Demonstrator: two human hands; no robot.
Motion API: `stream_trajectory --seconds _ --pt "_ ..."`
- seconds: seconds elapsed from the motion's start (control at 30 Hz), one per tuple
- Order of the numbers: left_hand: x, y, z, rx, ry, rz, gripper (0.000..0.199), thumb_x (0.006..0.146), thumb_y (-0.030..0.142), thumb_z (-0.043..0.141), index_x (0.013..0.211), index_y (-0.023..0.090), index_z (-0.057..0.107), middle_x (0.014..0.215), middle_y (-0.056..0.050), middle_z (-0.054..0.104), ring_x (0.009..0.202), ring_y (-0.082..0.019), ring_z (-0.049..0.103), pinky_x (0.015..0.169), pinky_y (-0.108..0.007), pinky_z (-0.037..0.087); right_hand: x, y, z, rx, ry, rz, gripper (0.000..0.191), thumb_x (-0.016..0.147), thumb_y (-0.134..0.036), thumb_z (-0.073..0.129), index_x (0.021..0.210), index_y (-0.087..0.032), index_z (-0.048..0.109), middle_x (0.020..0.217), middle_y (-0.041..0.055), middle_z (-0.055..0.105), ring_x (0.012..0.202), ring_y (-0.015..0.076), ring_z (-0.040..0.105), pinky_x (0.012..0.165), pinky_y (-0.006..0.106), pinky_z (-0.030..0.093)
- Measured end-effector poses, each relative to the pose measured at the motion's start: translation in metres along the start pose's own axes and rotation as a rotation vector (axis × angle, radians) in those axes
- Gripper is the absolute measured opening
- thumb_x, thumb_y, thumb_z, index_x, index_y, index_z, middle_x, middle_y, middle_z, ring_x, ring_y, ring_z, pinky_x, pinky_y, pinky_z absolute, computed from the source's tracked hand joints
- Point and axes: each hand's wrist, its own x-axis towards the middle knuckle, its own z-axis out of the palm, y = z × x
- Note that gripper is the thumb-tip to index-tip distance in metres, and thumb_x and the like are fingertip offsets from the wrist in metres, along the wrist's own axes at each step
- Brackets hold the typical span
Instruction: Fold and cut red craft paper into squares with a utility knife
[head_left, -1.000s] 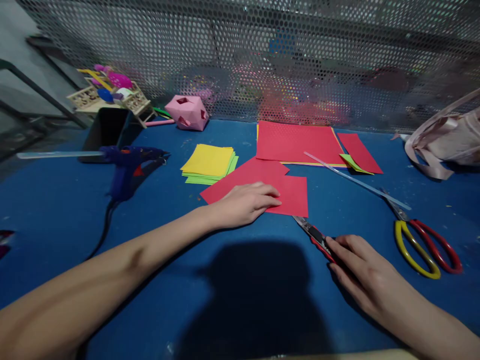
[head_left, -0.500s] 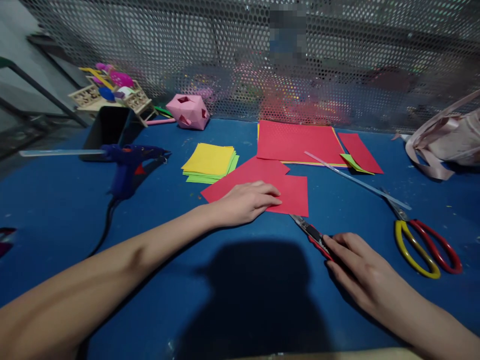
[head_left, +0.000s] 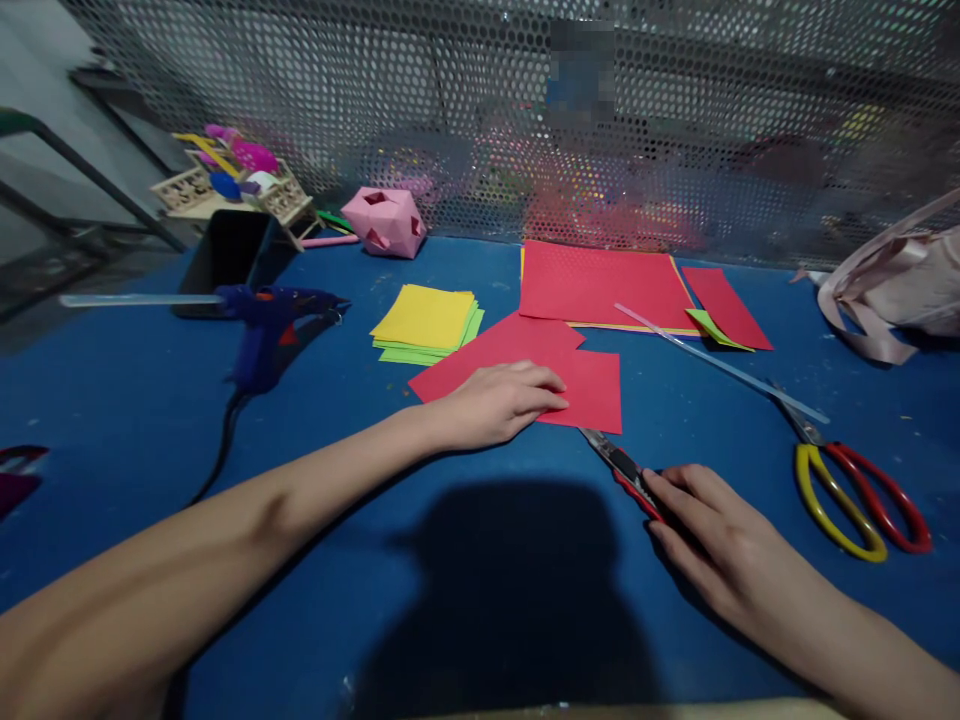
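Note:
My left hand [head_left: 506, 402] lies flat on red paper [head_left: 592, 390], its fingers stretched toward the right. The paper appears to be two overlapping pieces, partly covered by that hand. In my right hand [head_left: 724, 535] is a red and black utility knife [head_left: 628, 474], gripped by its handle. The blade points up and left, its tip by the paper's lower edge; whether it touches I cannot tell. Just behind my left hand sits a stack of yellow and green paper squares [head_left: 424, 318].
Scissors [head_left: 840, 490] and a clear glue stick [head_left: 720, 362] lie at right. Red sheets [head_left: 604, 285] rest against a perforated metal panel [head_left: 465, 110]. A blue glue gun [head_left: 262, 335], a phone [head_left: 229, 260] and a pink paper polyhedron [head_left: 386, 222] stand at left.
The view has shifted slightly, so the background things sit a little farther right. Both hands, the knife and the red paper keep nearly the same arrangement.

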Motion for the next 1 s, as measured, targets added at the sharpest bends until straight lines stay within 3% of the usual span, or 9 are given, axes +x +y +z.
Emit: stream_trajectory --seconds 0.37,0.67,1.0 --pt "0.0003 0.0014 -0.0013 -0.003 -0.003 -0.016 0.033 0.099 0.021 0.042 0.121 0.026 0.065 0.128 -0.004 0.062 0.117 -0.022 0.056 0.097 -0.037 0.046 0.0039 -0.0016 -0.0012 0.004 -0.017 -0.019 0.034 0.098 -0.024 0.041 0.126 -0.014 0.057 0.102 0.0125 0.062 0.091 0.0194 0.066 0.080 0.031 0.059" --pt "0.0005 -0.0002 -0.0023 0.014 -0.027 -0.007 0.042 0.094 0.010 0.039 0.123 0.028 0.063 0.131 -0.003 0.061 0.119 -0.021 0.055 0.095 -0.034 0.045 0.0029 -0.0012 0.0000 0.003 -0.037 -0.015 0.033 0.098 -0.024 0.040 0.125 -0.015 0.057 0.103 0.0126 0.060 0.091 0.0196 0.066 0.081 0.033 0.059" --pt "0.0008 -0.0019 -0.0021 -0.029 -0.025 -0.010 0.039 0.097 0.013 0.038 0.122 0.026 0.064 0.131 -0.003 0.061 0.120 -0.021 0.055 0.099 -0.037 0.043 0.0069 -0.0019 0.0021 0.013 -0.056 -0.025 0.032 0.099 -0.025 0.040 0.125 -0.015 0.055 0.103 0.0130 0.059 0.091 0.0202 0.065 0.080 0.035 0.060"
